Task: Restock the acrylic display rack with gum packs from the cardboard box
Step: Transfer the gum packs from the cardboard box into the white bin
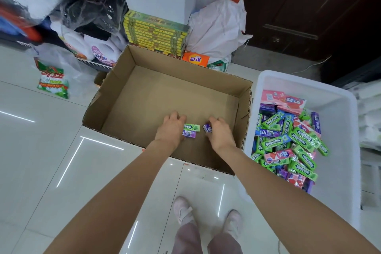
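An open cardboard box stands on the floor in front of me, its bottom nearly bare. Both my arms reach into it. My left hand lies over a green gum pack and a purple gum pack, fingers curled onto them. My right hand pinches another purple gum pack by its end. No acrylic display rack is in view.
A white plastic bin to the right of the box holds several green, purple and pink gum packs. Behind the box are stacked yellow-green cartons, detergent bottles and bags. My feet stand on glossy white tiles.
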